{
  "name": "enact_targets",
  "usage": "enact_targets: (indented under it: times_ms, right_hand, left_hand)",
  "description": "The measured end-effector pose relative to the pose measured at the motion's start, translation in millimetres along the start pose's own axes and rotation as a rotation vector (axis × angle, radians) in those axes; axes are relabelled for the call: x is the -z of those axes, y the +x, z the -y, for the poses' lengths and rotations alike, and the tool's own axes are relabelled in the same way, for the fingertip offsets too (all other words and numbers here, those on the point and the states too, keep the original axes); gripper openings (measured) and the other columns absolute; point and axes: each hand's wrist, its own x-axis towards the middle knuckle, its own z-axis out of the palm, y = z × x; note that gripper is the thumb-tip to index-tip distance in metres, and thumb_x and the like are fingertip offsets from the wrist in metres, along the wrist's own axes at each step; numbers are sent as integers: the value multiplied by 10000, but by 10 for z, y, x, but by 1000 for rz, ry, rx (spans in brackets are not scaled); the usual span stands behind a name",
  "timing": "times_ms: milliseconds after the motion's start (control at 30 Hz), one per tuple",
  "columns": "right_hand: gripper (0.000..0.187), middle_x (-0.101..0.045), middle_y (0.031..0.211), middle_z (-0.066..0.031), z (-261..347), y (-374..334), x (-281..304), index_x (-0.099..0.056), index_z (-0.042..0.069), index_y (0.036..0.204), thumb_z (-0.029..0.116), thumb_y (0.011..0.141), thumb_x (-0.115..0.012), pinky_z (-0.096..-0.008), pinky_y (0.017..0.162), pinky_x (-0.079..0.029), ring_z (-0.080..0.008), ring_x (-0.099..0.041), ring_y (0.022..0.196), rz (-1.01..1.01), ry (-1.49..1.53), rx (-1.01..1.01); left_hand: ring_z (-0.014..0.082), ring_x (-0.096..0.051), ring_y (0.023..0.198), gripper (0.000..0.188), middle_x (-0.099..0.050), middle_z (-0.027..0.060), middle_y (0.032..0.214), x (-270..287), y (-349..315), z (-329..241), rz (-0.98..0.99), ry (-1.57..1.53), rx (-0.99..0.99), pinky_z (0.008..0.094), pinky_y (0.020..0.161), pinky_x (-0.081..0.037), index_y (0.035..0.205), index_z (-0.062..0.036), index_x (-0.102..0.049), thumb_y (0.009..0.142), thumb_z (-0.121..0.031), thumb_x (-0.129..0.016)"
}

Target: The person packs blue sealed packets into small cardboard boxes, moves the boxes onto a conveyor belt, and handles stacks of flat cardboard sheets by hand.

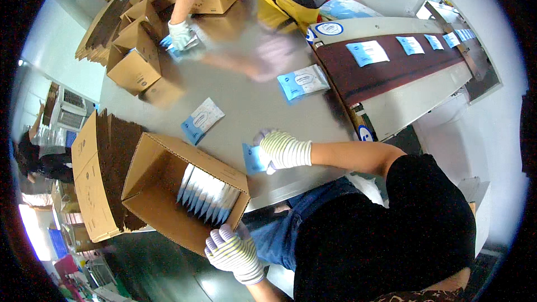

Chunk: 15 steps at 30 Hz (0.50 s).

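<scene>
An open cardboard box point(154, 187) lies tilted on its side at the near edge of the steel table point(246, 106). A row of several white and blue flat packets point(208, 193) stands inside it. My left hand point(234, 253), in a striped white knit glove, grips the box's lower near corner. My right hand point(281, 149), gloved the same way, rests on the table just right of the box and holds a blue and white packet point(253, 159) by its edge. Two more such packets point(202, 118) point(303, 82) lie loose farther out on the table.
A dark conveyor belt point(391, 70) runs along the right, carrying packets point(366, 53) in a line. Across the table a co-worker's gloved hand point(180, 34) handles packets beside open boxes point(134, 70). Flat cardboard blanks point(92, 182) are stacked left of my box.
</scene>
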Motion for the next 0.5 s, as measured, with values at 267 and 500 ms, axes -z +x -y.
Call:
enact_targets:
  times_ms: [267,500]
  right_hand:
    - [568,-669,878,-171,-92,-375,-73,-567,17,1127,241,662,-803,-432,727,-527,-371,-652,825,48,470,127]
    - [434,-638,800,-224,-745,-481,677,-616,-12,935,382,771,-696,-425,672,-515,-373,-632,755,-129,139,88]
  left_hand:
    - [288,-520,637,306,-493,87,672,-43,16,19,-20,-4,19,410,586,-426,696,-108,-493,774,-337,-681]
    - [277,-524,644,292,-500,77,682,-48,-30,24,-24,-5,21,401,588,-425,706,-118,-502,755,-333,-693]
